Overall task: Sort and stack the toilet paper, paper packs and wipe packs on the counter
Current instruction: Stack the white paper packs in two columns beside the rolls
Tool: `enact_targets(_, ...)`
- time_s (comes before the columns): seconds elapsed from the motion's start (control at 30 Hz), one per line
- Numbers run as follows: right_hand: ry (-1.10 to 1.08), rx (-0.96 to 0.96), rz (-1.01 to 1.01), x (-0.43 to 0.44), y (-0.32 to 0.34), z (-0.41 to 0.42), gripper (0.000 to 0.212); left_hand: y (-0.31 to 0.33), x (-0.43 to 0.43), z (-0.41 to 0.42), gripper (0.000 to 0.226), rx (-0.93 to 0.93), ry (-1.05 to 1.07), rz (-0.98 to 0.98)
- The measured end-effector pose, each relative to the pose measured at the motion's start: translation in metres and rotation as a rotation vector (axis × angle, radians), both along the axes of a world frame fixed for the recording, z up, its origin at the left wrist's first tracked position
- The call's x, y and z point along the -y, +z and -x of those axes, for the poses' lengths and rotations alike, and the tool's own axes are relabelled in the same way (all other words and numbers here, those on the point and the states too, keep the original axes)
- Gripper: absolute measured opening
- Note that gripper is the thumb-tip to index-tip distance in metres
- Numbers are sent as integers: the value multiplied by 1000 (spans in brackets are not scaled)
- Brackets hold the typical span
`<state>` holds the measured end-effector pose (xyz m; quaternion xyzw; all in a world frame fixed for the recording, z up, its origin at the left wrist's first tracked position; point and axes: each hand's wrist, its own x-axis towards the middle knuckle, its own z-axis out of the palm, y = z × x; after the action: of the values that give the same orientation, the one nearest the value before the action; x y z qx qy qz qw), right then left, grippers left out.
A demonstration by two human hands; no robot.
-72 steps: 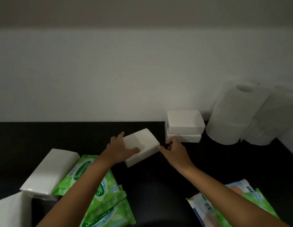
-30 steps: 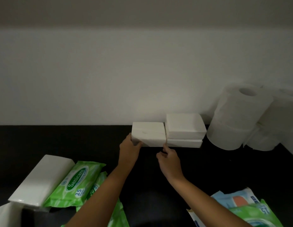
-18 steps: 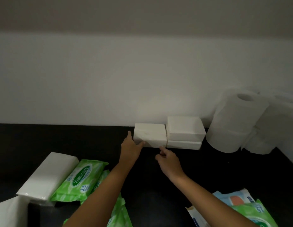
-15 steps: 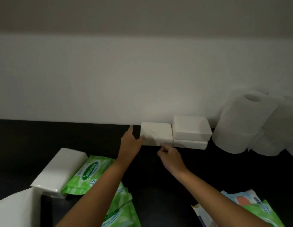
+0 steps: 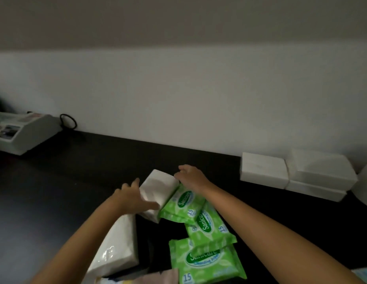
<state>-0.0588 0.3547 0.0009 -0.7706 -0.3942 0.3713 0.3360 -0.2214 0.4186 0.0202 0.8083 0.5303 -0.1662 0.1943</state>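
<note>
Counter [image 5: 55,201] is dark, and the sorted group sits at its back-right edge against the wall: one white paper pack [image 5: 263,170] touching a stack of two [image 5: 320,175]. A sliver of toilet roll [image 5: 366,185] shows at the right frame edge.

Unsorted pile is mid-counter toward the front: long white paper pack [image 5: 160,186] lying at an angle, another white pack [image 5: 117,249] in front of it, and three green wipe packs [image 5: 183,202] overlapping in a run toward the front edge.

Step in hand, as I read it: pick up the long white pack. Best grip is by both ends, lifted level (soft wrap, will sag), clearing the wipe pack leaning on its right edge so the pile doesn't drag along.

Left hand [image 5: 131,198]: fingers spread flat over the pack's near end, touching, not yet curled under.

Right hand [image 5: 192,176]: fingers loosely bent at the far corner; can't tell whether they grip or only touch.
</note>
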Motion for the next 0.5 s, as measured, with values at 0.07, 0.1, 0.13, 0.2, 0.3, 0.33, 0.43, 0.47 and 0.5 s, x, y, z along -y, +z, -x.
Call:
enact_targets(0.07, 24, 8, 61, -16, -4, 11, 53, -13, -2, 2, 110, -38, -29, 15)
enact_targets(0.1, 34, 18, 99, -21, -6, 15, 52, -19, -2, 3, 112, -36, -38, 31)
enact_targets(0.13, 40, 27, 134, -26, -8, 18, 52, -23, -3, 3, 114, -28, -45, 47)
enact_targets(0.2, 34, 48, 163, -33, -10, 23, 49, -27, -4, 3, 119, -15, -77, 43)
enact_targets(0.3, 7, 37, 150, -36, -7, 26, 47, -28, -3, 4, 121, 25, -106, -33)
enact_targets(0.33, 0, 30, 129, -35, -3, 27, 46, -26, -3, 6, 120, 51, -107, -66)
enact_targets(0.43, -77, 17, -22, -26, 10, 21, 39, -15, -10, 8, 118, 204, -162, -248)
enact_targets(0.47, -120, 0, -83, -20, 15, 15, 39, -8, -14, 7, 118, 306, -194, -287)
enact_targets(0.5, -163, -16, -140, -12, 21, 9, 39, 0, -15, 3, 119, 413, -225, -293)
